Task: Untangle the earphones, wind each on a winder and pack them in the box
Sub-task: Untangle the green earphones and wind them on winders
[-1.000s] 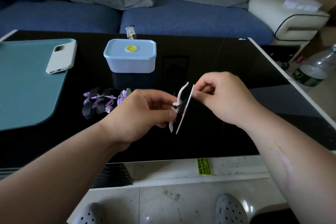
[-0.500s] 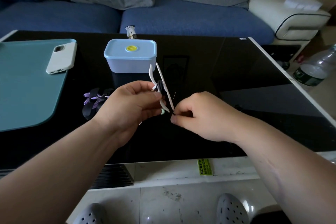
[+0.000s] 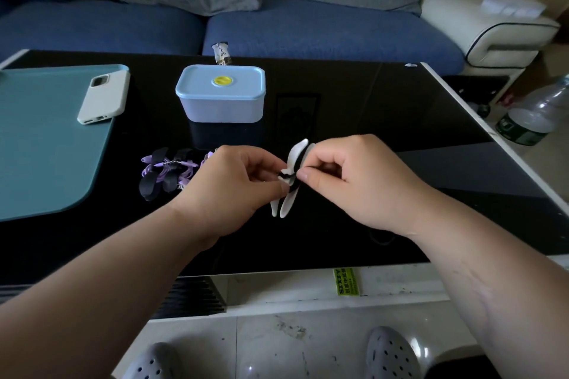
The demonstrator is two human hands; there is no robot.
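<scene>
- Above the middle of the black table [image 3: 385, 120], nearer its front edge, a white winder [image 3: 297, 152] is held clear of the surface between both hands.
- The winder is slim with flared ends and stands nearly upright; black earphone cable [image 3: 287, 178] is wrapped round its narrow waist.
- The left hand [image 3: 234, 188] pinches that waist from the left, its thumb and fingers curled onto it.
- The right hand [image 3: 348, 184] has its fingers curled, with thumb and forefinger pinched at the winder's right side.
- Left of the hands, a purple and black earphone bundle [image 3: 167, 172] lies on the table, its right part hidden behind the left hand.
- Toward the far edge stands the light-blue box [image 3: 221, 104], its lid on, with a yellow button at the centre.
- A small wrapper [image 3: 221, 54] sits behind the box at the far edge.
- A teal mat [image 3: 46, 148] covers the left end, and a white phone [image 3: 103, 95] lies face down on its far right corner.
- Beyond the right edge stands a plastic bottle [image 3: 535, 120].
</scene>
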